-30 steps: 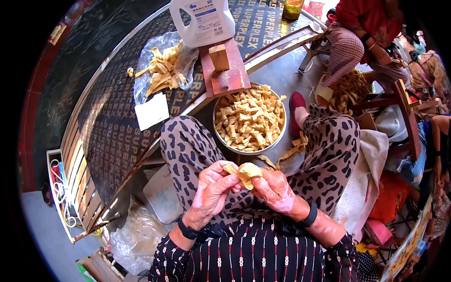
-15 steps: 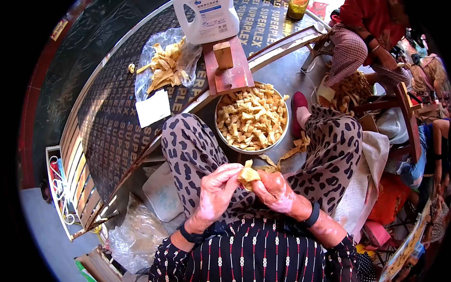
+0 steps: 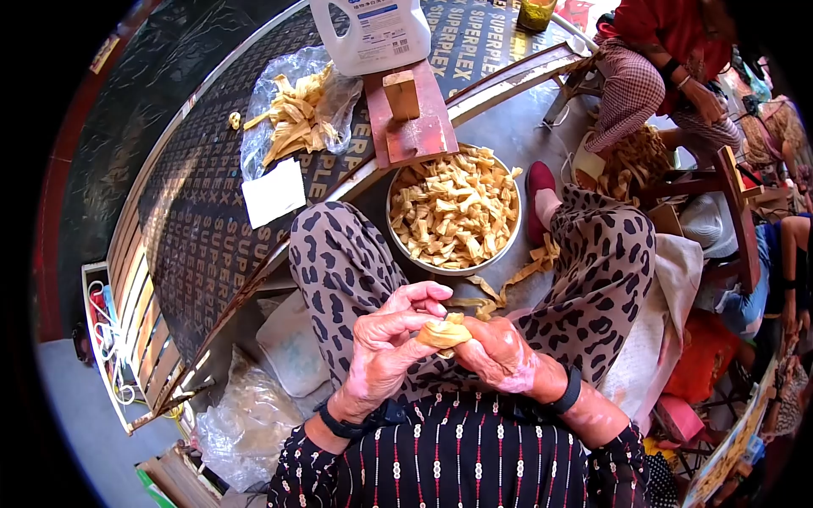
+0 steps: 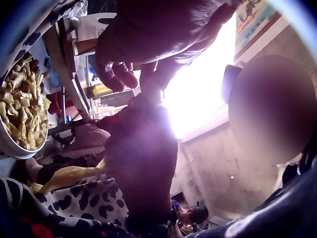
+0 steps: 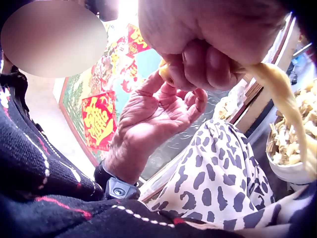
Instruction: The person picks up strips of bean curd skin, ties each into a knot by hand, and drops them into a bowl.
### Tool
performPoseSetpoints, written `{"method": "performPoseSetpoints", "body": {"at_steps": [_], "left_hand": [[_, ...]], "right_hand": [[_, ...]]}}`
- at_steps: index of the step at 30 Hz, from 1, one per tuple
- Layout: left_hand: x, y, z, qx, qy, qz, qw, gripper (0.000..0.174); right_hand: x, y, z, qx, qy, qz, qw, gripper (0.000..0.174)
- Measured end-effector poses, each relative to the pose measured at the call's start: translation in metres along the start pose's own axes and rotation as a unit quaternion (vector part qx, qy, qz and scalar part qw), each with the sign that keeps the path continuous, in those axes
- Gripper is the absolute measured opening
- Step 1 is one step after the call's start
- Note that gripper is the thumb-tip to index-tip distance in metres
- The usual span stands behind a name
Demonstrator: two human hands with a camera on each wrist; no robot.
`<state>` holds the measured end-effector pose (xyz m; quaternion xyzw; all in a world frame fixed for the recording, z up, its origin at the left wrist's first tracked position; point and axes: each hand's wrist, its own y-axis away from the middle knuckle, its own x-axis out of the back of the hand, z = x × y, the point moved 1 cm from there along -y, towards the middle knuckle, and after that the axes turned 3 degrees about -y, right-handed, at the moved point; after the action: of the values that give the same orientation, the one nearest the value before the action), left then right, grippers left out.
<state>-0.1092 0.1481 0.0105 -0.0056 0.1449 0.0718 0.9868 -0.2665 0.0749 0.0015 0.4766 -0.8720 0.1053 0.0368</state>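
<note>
A strip of yellow tofu skin (image 3: 444, 334), bunched into a small loop, is held between both hands above the lap. My left hand (image 3: 388, 340) has its thumb and a fingertip at the left side of the loop, its upper fingers lifted and apart. With curled fingers, my right hand (image 3: 501, 354) grips the strip on the other side. In the right wrist view, the strip's long tail (image 5: 278, 89) hangs out of the right fist. In front of the knees stands a round white-rimmed tub (image 3: 395, 236), heaped with knotted tofu-skin pieces (image 3: 453, 207).
More strips (image 3: 296, 118) lie on a plastic bag on the board at left, near a white square (image 3: 274, 194). A white jug (image 3: 381, 38) stands behind a red wooden bench piece (image 3: 430, 135). Loose strips (image 3: 529, 269) lie by the right leg. Another person (image 3: 652, 76) sits at upper right.
The strip's loop has turned and dropped slightly, looking more tightly bunched. The left hand's upper fingers have lifted and spread away from it, while the right hand keeps its grip.
</note>
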Motion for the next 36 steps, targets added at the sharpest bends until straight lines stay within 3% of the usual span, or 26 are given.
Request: {"method": "performPoseSetpoints", "body": {"at_steps": [5, 8, 10, 12, 13, 14, 16, 18, 20, 24, 26, 30, 32, 34, 36], "left_hand": [[0.007, 0.0, 0.003, 0.044, 0.087, -0.036, 0.995, 0.026], [0.006, 0.001, 0.005, 0.129, 0.165, -0.07, 0.975, 0.026], [0.002, 0.002, 0.004, 0.126, 0.179, -0.079, 0.973, 0.025], [-0.003, 0.003, 0.003, 0.133, 0.234, -0.086, 0.959, 0.024], [-0.004, 0.002, 0.005, 0.139, 0.226, -0.108, 0.958, 0.023], [-0.003, 0.001, 0.004, 0.139, 0.226, -0.108, 0.958, 0.023], [-0.002, -0.001, 0.004, 0.137, 0.231, -0.181, 0.946, 0.024], [-0.009, -0.003, 0.01, 0.123, 0.24, -0.175, 0.947, 0.017], [-0.014, -0.002, 0.015, 0.119, 0.139, -0.116, 0.976, 0.008], [-0.01, -0.007, 0.011, -0.015, -0.028, -0.071, 0.997, 0.019], [-0.009, -0.002, -0.002, -0.021, -0.068, -0.018, 0.997, 0.022], [-0.012, 0.005, -0.005, 0.058, -0.093, 0.022, 0.994, 0.026], [-0.011, 0.006, -0.003, 0.176, 0.014, -0.01, 0.984, 0.024], [-0.012, 0.003, -0.001, 0.156, -0.003, -0.005, 0.988, 0.023], [-0.006, 0.002, 0.006, 0.143, -0.025, -0.074, 0.987, 0.022]], "right_hand": [[0.0, 0.0, -0.003, -0.002, -0.028, -0.011, 1.0, 0.006], [0.0, 0.0, -0.006, 0.0, -0.04, -0.024, 0.999, 0.007], [-0.001, 0.001, -0.006, 0.008, -0.041, -0.029, 0.999, 0.007], [-0.005, 0.004, -0.002, 0.046, -0.027, -0.009, 0.999, 0.007], [-0.01, 0.001, -0.001, 0.124, -0.013, 0.047, 0.991, 0.007], [-0.008, 0.0, 0.0, 0.124, -0.014, 0.047, 0.991, 0.007], [-0.006, -0.001, 0.0, 0.208, 0.152, 0.029, 0.966, 0.011], [-0.006, 0.0, -0.002, 0.196, 0.146, 0.041, 0.969, 0.012], [-0.004, 0.0, -0.005, 0.17, 0.135, 0.064, 0.974, 0.013], [0.007, -0.002, -0.006, 0.16, 0.236, 0.061, 0.956, 0.016], [0.012, -0.003, -0.011, 0.165, 0.292, 0.055, 0.94, 0.017], [0.018, -0.005, -0.015, 0.196, 0.44, 0.049, 0.875, 0.029], [0.021, -0.004, -0.017, 0.178, 0.453, 0.02, 0.873, 0.03], [0.023, -0.005, -0.02, 0.166, 0.446, -0.001, 0.88, 0.031], [0.028, -0.003, -0.027, 0.157, 0.438, -0.028, 0.885, 0.031]]}}
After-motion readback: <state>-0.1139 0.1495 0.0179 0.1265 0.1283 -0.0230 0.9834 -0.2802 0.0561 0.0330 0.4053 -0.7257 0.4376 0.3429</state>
